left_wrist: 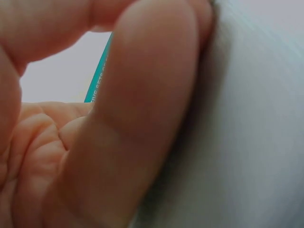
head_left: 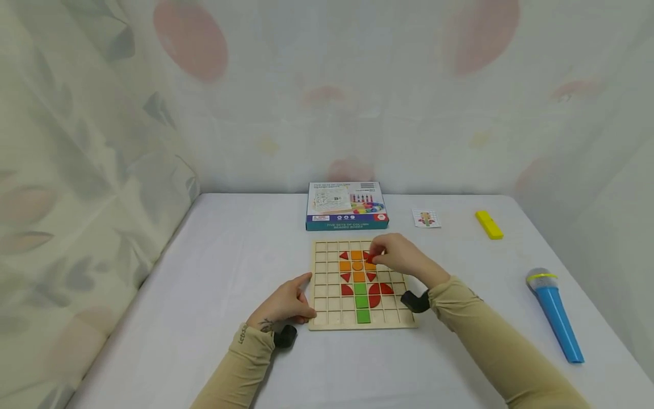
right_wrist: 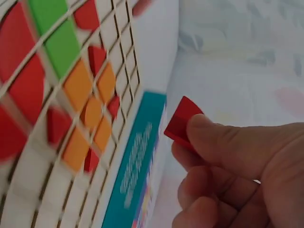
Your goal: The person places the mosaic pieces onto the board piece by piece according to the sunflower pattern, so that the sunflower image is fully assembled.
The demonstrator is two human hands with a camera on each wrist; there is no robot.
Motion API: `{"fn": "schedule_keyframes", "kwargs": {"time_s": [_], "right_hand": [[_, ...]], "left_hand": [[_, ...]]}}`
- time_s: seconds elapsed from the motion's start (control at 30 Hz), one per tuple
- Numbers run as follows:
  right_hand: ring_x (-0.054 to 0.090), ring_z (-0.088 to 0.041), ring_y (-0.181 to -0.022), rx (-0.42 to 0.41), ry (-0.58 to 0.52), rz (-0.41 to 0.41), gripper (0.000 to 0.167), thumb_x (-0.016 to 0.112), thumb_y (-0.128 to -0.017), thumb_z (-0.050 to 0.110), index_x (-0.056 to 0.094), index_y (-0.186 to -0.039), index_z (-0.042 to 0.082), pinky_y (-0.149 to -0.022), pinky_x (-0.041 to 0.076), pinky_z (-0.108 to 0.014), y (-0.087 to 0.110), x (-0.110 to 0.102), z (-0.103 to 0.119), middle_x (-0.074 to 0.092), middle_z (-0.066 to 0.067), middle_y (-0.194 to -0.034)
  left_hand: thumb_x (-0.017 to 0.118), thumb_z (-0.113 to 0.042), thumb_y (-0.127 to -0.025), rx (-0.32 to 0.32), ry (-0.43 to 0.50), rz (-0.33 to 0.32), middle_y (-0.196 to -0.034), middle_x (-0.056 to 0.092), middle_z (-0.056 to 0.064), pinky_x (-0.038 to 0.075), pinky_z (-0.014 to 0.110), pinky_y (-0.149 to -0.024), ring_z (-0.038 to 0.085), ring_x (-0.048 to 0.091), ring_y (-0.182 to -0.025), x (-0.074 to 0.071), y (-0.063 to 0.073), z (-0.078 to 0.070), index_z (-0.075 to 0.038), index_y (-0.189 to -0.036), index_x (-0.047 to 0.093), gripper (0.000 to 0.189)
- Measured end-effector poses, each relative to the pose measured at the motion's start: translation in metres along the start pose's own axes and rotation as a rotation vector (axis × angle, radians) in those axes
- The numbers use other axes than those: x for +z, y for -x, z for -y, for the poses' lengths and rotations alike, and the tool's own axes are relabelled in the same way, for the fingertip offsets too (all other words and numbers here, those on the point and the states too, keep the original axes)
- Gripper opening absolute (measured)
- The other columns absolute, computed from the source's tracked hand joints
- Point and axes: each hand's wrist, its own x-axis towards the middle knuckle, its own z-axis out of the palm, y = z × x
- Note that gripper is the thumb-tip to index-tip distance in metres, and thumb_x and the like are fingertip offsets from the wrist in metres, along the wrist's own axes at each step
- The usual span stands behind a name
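A square wooden grid board point(head_left: 327, 321) lies on the white table. Orange squares surround an orange circle point(head_left: 357, 265), with red triangles at the corners. Below runs a column of green squares point(head_left: 361, 301), flanked by red quarter-circle pieces point(head_left: 374, 300). My right hand point(head_left: 403, 257) is over the board's upper part, pinching a small red piece point(right_wrist: 179, 119) between thumb and finger; one of its edges looks curved. At the board's left edge, my left hand point(head_left: 283, 302) touches with fingertip and thumb spread apart. Its thumb point(left_wrist: 137, 95) fills much of the left wrist view.
Behind the board stands a bead-set box point(head_left: 347, 225) with a printed sheet on top. A small pattern card point(head_left: 426, 218) lies right of it. Farther right are a yellow block-like object point(head_left: 489, 225) and a blue toy microphone point(head_left: 559, 324). Patterned curtains border the table.
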Motion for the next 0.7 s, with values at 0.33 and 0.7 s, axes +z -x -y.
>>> {"fn": "schedule_keyframes", "kwargs": {"time_s": [0.33,0.7], "right_hand": [[0.052,-0.011,-0.075,-0.183,0.134,0.17,0.008,0.066,-0.084,0.01,0.066,-0.085,0.018,-0.073,0.047,-0.027,-0.035,0.053,0.036,0.062,0.006,-0.083],[0.051,-0.012,-0.072,-0.183,0.185,0.271,0.009,0.068,-0.082,0.011,0.065,-0.078,0.018,-0.069,0.045,-0.024,-0.04,0.078,0.038,0.057,0.009,-0.075]], "left_hand": [[0.077,0.001,-0.066,-0.032,0.069,-0.006,-0.064,0.056,0.005,0.048,0.024,-0.049,0.012,0.055,-0.049,0.001,0.002,-0.002,-0.008,-0.147,0.021,0.099],[0.077,0.002,-0.066,-0.045,0.076,-0.013,-0.064,0.055,0.005,0.048,0.024,-0.048,0.012,0.054,-0.048,0.002,0.003,-0.004,-0.009,-0.147,0.022,0.099]]}}
